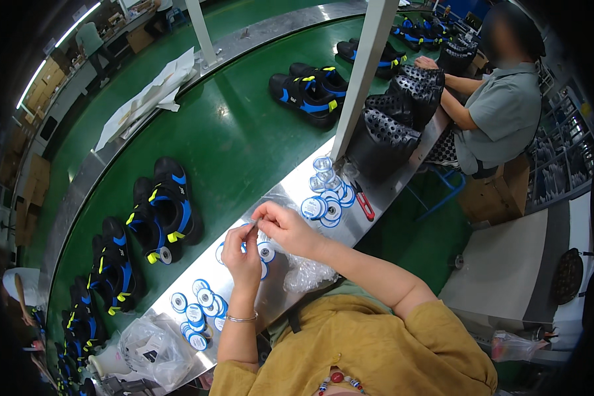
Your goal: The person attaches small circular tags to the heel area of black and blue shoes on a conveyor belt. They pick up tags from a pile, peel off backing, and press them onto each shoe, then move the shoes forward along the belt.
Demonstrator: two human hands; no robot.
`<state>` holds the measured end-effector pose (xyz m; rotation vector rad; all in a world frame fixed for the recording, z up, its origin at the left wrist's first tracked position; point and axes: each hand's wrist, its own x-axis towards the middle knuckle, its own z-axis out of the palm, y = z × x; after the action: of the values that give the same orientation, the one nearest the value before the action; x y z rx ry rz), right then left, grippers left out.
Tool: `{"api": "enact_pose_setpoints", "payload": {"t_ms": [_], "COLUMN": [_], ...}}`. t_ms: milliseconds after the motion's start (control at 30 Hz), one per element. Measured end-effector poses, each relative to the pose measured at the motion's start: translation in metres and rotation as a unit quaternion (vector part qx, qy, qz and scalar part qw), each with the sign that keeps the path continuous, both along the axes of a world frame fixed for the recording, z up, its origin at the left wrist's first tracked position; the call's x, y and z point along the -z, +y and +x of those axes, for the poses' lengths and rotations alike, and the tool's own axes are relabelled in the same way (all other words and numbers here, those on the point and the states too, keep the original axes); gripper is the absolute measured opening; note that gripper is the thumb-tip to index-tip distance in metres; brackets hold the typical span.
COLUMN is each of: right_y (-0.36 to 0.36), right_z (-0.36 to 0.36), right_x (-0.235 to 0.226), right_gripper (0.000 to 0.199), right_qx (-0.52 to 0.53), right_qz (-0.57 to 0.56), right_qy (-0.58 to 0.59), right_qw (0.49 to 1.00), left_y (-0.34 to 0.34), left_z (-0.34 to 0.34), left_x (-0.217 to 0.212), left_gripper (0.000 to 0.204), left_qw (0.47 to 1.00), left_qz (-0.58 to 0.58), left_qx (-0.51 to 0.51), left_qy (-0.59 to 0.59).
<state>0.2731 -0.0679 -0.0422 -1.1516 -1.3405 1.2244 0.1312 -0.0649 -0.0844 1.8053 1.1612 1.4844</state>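
Observation:
Over the metal bench edge (pixel 280 198), my left hand (pixel 241 256) and my right hand (pixel 285 228) meet fingertip to fingertip. Both are closed in a pinch around something small and greyish, too small to make out. Beneath them lie round blue-rimmed tags (pixel 265 251), partly hidden by my fingers. More of these tags (pixel 204 297) are spread on the metal to the left, and another heap of tags (pixel 331 210) lies to the right. Crumpled clear plastic (pixel 308 274) sits under my right forearm.
Black-and-blue shoes (pixel 171 201) stand in pairs on the green conveyor (pixel 231 142). A red cutter (pixel 363 203) lies near a white post (pixel 363 79) and black perforated items (pixel 393 129). A plastic bag (pixel 153 350) is at lower left. A co-worker (pixel 501 99) sits at right.

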Motion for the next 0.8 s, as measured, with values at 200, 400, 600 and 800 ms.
{"api": "enact_pose_setpoints", "payload": {"t_ms": [200,400,600,800], "right_y": [0.002,0.000,0.004,0.018], "right_z": [0.001,0.002,0.012,0.034], "right_x": [0.004,-0.003,-0.007,-0.007], "right_gripper": [0.011,0.005,0.006,0.010], "right_qx": [0.018,0.021,-0.002,-0.029], "right_qz": [0.049,0.219,0.182,0.046], "right_qy": [-0.048,-0.188,-0.156,-0.079], "right_qw": [0.997,0.957,0.971,0.995], "left_y": [-0.004,0.009,0.019,0.039], "left_z": [-0.007,-0.013,-0.008,0.002], "left_x": [-0.014,-0.022,-0.024,-0.044], "left_gripper": [0.008,0.017,0.013,0.015], "left_qw": [0.992,0.937,0.891,0.956], "left_qz": [-0.064,-0.254,-0.301,-0.215], "left_qx": [0.102,0.165,0.222,0.165], "left_qy": [-0.025,-0.174,-0.258,-0.111]}}
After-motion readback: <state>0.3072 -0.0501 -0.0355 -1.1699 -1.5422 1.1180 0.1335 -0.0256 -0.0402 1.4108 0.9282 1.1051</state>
